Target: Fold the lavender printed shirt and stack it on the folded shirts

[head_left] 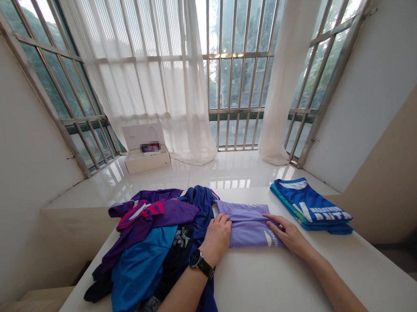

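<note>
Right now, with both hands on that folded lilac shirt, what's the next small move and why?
Probably lift the lilac shirt and set it on the folded blue stack to its right. It already looks folded into a neat rectangle, the left hand and right hand flank it, and the unfolded pile waits at left.

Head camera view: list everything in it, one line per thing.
folded lilac shirt: one, lilac with white print, table centre, under both hands
stack of folded blue shirts: one stack, blue and teal, table right
heap of unfolded shirts: one heap, purple, blue, pink-striped, table left
white table: one, white, foreground
open white cardboard box: one, white, window ledge left
sheer white curtains: two, white, at barred window
black wristwatch: one, black, left wrist
left hand: on shirt's left edge
right hand: flat on shirt's right edge
</note>
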Tool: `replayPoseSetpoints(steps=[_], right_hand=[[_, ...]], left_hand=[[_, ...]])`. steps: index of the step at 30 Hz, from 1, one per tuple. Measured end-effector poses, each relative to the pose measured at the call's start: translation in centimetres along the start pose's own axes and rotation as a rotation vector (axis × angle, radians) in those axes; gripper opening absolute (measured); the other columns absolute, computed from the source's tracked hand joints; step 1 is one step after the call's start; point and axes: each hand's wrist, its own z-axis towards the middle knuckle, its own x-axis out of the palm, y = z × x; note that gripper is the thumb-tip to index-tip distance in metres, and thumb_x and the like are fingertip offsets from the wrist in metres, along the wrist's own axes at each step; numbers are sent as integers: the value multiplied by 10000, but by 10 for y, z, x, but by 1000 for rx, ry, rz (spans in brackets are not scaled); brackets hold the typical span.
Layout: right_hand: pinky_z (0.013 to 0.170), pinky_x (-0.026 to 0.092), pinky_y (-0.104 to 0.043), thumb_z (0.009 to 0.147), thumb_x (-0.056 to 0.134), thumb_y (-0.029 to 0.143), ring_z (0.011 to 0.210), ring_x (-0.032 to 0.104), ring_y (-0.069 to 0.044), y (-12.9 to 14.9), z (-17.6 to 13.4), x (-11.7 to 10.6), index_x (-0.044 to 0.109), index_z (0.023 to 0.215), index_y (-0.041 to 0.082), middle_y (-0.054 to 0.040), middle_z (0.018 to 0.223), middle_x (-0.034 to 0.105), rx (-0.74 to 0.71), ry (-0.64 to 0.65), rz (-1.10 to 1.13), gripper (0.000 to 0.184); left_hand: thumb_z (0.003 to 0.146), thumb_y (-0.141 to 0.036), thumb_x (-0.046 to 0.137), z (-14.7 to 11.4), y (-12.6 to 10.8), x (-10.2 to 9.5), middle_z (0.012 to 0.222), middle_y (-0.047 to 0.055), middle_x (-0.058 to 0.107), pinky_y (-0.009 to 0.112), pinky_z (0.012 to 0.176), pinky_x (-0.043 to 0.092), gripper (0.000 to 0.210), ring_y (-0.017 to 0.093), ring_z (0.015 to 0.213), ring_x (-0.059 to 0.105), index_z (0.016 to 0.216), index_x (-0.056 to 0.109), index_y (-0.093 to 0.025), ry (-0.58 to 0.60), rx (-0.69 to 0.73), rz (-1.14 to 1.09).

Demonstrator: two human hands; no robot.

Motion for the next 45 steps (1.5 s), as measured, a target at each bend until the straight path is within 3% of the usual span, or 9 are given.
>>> replayPoseSetpoints(steps=[5,8,10,15,24,30,36,40,45], right_hand=[[680,521,-322,799,593,594,804,662,-224,7,0,2,746,1067,223,-94,1077,734,40,-131,27,482],[645,508,-317,775,602,614,758,649,-222,7,1,1,744,1064,200,-93,993,746,90,-116,45,525],[682,519,-323,777,594,621,800,664,-238,5,2,0,731,1107,207,-84,1002,749,126,-56,51,547],[978,468,-385,810,583,613,1162,612,-303,5,2,-1,702,1193,272,-54,1235,702,119,32,137,526],[1045,439,-442,767,561,707,1159,624,-339,9,7,1,779,982,205,-102,1115,752,184,-102,281,588],[894,518,-407,788,564,685,1052,661,-320,7,4,7,775,1007,214,-115,1119,742,128,-160,203,561],[937,474,-392,853,478,661,1014,661,-284,4,2,9,779,965,229,-109,1052,737,77,-139,101,538],[778,502,-347,817,516,670,884,665,-259,2,2,9,765,948,226,-99,1005,733,89,-162,58,526],[662,477,-323,766,568,685,674,614,-213,2,2,9,724,861,216,-59,798,717,109,-195,0,504]], left_hand=[[897,-41,388,1,2,4,1375,105,560,404,1024,451,380,262,1323,423,1167,633,-146,-25,-10,12],[930,-79,383,1,4,7,1384,107,547,410,1037,450,347,266,1342,402,1161,634,-145,-48,-16,24],[943,-96,384,1,4,9,1375,105,550,409,1040,452,334,266,1341,404,1157,635,-148,-51,-23,29],[946,-99,383,1,5,12,1364,107,558,417,1037,462,336,269,1336,412,1172,628,-149,-53,-19,30],[948,-98,382,0,5,11,1351,108,571,420,1028,465,331,270,1329,422,1159,633,-146,-58,-14,27],[953,-139,410,0,5,10,1335,118,581,432,1022,460,278,281,1317,430,1098,647,-136,-88,-43,9],[956,-183,437,-2,5,10,1319,109,586,434,990,473,231,282,1271,463,1059,642,-151,-137,-106,-12],[953,-178,447,-1,3,7,1279,94,609,418,956,483,208,270,1226,494,1014,646,-165,-142,-130,-35],[937,-176,485,0,1,0,1165,75,651,383,929,475,168,251,1150,527,967,650,-173,-154,-151,-65]])
